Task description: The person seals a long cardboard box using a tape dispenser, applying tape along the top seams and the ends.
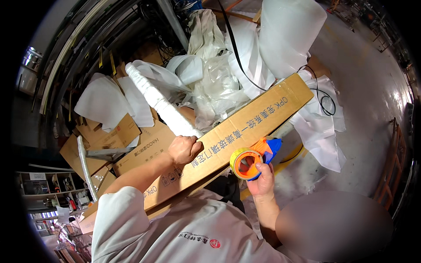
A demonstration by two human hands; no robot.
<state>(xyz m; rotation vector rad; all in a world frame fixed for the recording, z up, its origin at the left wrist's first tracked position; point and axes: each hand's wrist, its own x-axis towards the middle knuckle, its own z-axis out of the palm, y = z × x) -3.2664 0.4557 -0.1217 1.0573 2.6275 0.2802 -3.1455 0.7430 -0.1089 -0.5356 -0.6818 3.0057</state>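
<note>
One long carton (pixel 245 127) is lying diagonally before the torso (pixel 193 228) — likely stiff but dentable, edges offering best hold; left hand (pixel 184 150) is resting fisted on it, can't tell if pinching anything — right hand (pixel 263 179) is gripping the tape dispenser (pixel 263 146)

The sole view looks steeply down from the person's head, close above a light-grey cloth shirt (pixel 193 232) and a long brown cardboard box (pixel 263 111), its wide fisheye field reaching smooth grey floor (pixel 359 87).
</note>
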